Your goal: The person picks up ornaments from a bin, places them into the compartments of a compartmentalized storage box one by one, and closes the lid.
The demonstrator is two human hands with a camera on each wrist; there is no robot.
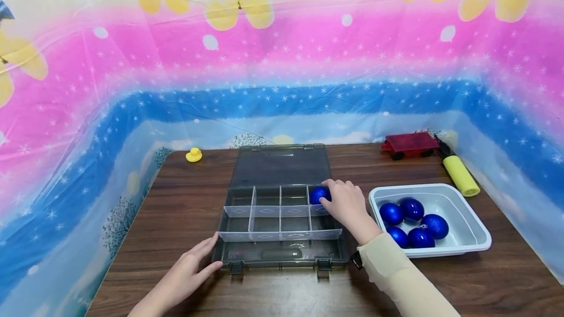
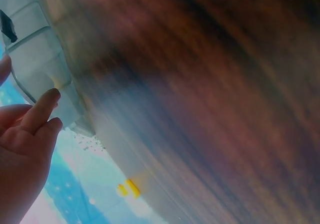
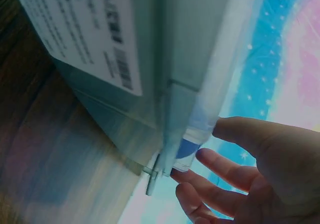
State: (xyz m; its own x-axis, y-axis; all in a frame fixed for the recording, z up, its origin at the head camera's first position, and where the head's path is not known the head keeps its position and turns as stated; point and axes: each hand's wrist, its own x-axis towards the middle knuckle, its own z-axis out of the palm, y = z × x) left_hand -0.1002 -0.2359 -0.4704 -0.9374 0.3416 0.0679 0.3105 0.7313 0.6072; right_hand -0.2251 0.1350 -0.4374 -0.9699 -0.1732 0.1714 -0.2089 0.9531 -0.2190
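A smoky clear compartment box [image 1: 282, 236] lies on the table with its lid [image 1: 282, 165] folded back. Thumb and fingers of my right hand [image 1: 350, 207] pinch a glittery blue Christmas ball [image 1: 319, 194] at the far right compartment. In the right wrist view, that hand [image 3: 240, 174] curls by the box's side wall, with a bit of blue showing through. My left hand [image 1: 189, 270] touches the box's front left corner, fingers fairly straight; the left wrist view has this hand [image 2: 30, 144] beside the box wall.
Right of the box stands a white tray [image 1: 469, 226] with several blue Christmas balls [image 1: 411, 208]. Behind it are a red toy wagon [image 1: 411, 144] and a yellow cylinder with a black end [image 1: 460, 175]. A yellow rubber duck [image 1: 194, 154] sits at the back left. Patterned cloth [image 1: 282, 97] surrounds the table.
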